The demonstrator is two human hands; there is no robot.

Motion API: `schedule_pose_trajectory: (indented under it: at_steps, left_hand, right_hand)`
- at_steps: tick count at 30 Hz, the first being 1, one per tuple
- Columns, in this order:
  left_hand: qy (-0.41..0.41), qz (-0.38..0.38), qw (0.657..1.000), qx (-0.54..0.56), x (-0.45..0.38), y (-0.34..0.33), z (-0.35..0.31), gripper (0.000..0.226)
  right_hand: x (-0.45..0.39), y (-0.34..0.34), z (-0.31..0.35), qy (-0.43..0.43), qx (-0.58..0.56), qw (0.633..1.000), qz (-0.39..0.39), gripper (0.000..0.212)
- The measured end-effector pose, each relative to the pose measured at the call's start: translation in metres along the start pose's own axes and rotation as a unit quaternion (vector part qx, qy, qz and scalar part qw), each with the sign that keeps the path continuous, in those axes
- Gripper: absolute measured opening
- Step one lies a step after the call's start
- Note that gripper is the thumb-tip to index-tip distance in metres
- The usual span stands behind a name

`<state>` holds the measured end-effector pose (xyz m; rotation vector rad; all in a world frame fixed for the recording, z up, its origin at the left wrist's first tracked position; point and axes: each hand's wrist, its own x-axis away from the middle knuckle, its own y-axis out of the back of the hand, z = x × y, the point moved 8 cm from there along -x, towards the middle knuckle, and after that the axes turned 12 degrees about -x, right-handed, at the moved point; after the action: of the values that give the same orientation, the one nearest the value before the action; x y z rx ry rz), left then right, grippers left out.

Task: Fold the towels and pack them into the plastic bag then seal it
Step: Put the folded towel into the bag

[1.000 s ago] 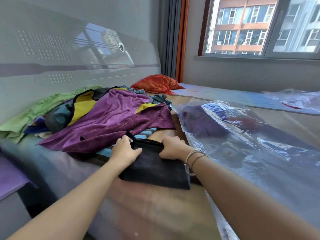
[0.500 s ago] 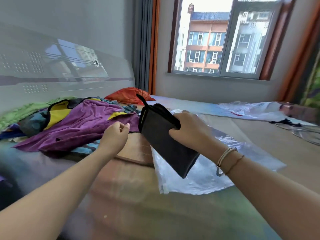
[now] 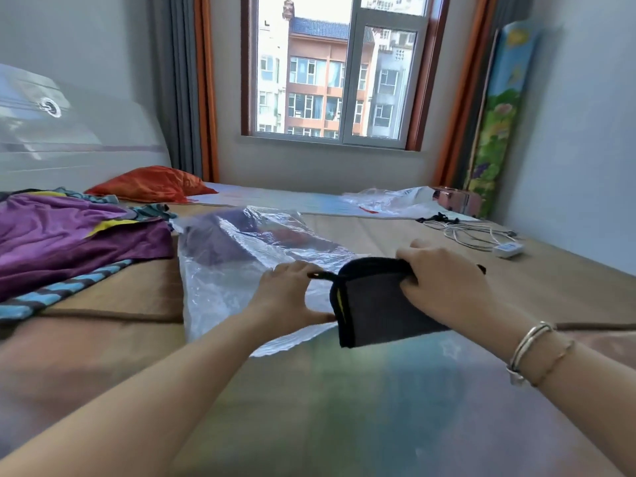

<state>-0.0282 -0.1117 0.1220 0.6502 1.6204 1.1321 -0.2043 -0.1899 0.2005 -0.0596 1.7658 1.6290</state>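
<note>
My right hand (image 3: 444,287) grips a folded dark grey towel (image 3: 375,311) with a small loop and a yellow tag, held low over the bed at the near right edge of the clear plastic bag (image 3: 227,270). My left hand (image 3: 289,294) rests on the bag's near edge with the thumb under the plastic, just left of the towel. Folded purple and dark towels show through the far end of the bag. A loose pile of towels (image 3: 69,235), purple on top, with yellow and blue striped ones, lies at the left.
An orange pillow (image 3: 148,184) lies by the white headboard (image 3: 79,139). A second crumpled plastic bag (image 3: 389,201) sits at the far right of the bed. A white cable and charger (image 3: 488,239) lie on the right. The window wall is behind.
My right hand has carried the folded dark towel from above the pile's edge rightward and down to the bag's near edge. My left hand left the pile and now lies on the bag. The view swung right.
</note>
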Motion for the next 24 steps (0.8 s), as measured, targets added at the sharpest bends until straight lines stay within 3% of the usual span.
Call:
schedule_pose_trajectory:
  at_steps: [2,4,8,14,19,21,23,24]
  left_hand:
    - [0.007,-0.012,0.995,-0.096,-0.003,-0.005,-0.011,0.067]
    - [0.039,-0.056,0.991,-0.118,-0.004,-0.001,-0.006,0.048]
    - [0.101,-0.124,0.987,-0.005,-0.001,0.016,0.015,0.021]
    - [0.099,-0.186,0.974,0.086,0.004,0.044,0.038,0.019]
    - [0.075,-0.179,0.971,0.137,0.021,0.060,0.049,0.013]
    - [0.064,-0.171,0.970,0.163,0.027,0.063,0.054,0.011]
    - [0.050,-0.146,0.970,0.187,0.033,0.062,0.059,0.010]
    - [0.044,-0.131,0.971,0.198,0.035,0.060,0.062,0.008]
  right_hand:
    - [0.008,-0.003,-0.007,-0.005,0.025,1.000,0.009,0.013]
    - [0.013,-0.006,-0.005,0.002,0.021,1.000,0.011,0.014]
    - [0.009,-0.023,0.015,0.048,-0.021,0.999,0.009,0.015]
    - [-0.022,-0.086,0.055,0.058,-0.060,0.995,0.051,0.013]
    - [-0.057,-0.131,0.084,0.050,-0.041,0.997,0.045,0.019]
    - [-0.070,-0.146,0.091,0.044,-0.023,0.998,0.032,0.031]
    - [-0.081,-0.167,0.093,0.041,-0.030,0.995,0.088,0.053]
    - [-0.081,-0.175,0.092,0.016,-0.079,0.987,0.142,0.050]
